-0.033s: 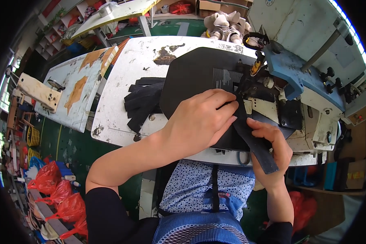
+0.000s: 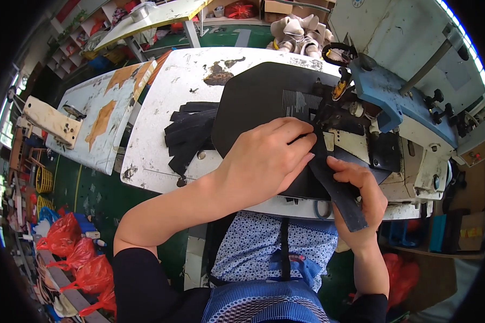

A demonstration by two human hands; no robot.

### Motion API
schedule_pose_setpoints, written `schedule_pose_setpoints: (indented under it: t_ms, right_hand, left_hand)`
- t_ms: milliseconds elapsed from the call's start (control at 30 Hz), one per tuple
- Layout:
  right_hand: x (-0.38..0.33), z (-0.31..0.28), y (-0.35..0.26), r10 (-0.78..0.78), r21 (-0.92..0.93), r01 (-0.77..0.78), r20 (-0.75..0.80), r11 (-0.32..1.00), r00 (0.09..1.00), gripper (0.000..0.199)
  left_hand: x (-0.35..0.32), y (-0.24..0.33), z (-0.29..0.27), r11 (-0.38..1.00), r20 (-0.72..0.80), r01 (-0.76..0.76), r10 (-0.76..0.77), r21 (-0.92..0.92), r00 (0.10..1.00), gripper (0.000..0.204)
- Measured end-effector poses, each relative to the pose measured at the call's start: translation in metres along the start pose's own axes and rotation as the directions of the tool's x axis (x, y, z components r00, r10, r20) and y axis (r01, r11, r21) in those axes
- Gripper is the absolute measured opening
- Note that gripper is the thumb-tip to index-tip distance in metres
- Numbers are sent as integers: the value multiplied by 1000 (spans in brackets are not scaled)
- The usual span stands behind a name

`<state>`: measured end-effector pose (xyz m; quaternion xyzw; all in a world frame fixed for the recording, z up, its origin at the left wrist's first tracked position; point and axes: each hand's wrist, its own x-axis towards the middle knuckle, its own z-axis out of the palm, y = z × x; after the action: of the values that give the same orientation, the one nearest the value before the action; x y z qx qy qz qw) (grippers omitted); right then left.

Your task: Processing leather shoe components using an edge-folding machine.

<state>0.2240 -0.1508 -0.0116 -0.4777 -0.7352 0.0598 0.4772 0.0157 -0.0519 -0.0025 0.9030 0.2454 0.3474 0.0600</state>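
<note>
Red plastic bags (image 2: 78, 258): heaped on the floor, lower left of the frame.

Side table (image 2: 99, 116): pale top with orange-brown worn patches, left of centre, just beside the main table.

White worktable (image 2: 161, 134): scuffed and stained, centre left of the frame.

Stack of black strips (image 2: 191, 134): loosely piled on the worktable, touching the left edge of the large panel.

Black panel (image 2: 264, 102): large, flat, with angled corners; lies across the worktable at centre, its right part reaching under the machine head.

Left hand (image 2: 264, 161): laid palm down on the panel at centre; fingers held close together and stretched to the right, tips pressing the upper end of the black strap.

Black strap (image 2: 334, 185): narrow strip running diagonally from the needle area down to the lower right, overhanging the table edge.

Right hand (image 2: 361, 199): right of centre, below the machine; thumb and fingers pinching the lower part of the strap.

Sewing machine (image 2: 404, 107): white body with blue upper part, upper right of the frame.

Apron (image 2: 269, 269): blue, dotted and striped, bottom centre.
</note>
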Motion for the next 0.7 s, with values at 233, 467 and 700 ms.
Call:
schedule_pose_setpoints:
  t_ms: [233,467,700]
  right_hand:
    - [1,-3,-2,-100,-143,113,92,983,991,37]
    - [-9,-6,-4,-233,-186,255,131,949,964,39]
    - [-10,-3,-1,-263,-216,279,98,936,960,41]
  left_hand:
    - [2,0,-1,1000,38,14,-15,15,999,25]
    - [4,0,-2,998,61,-11,8,54,998,24]
    - [6,-3,2,995,28,-36,33,91,999,23]
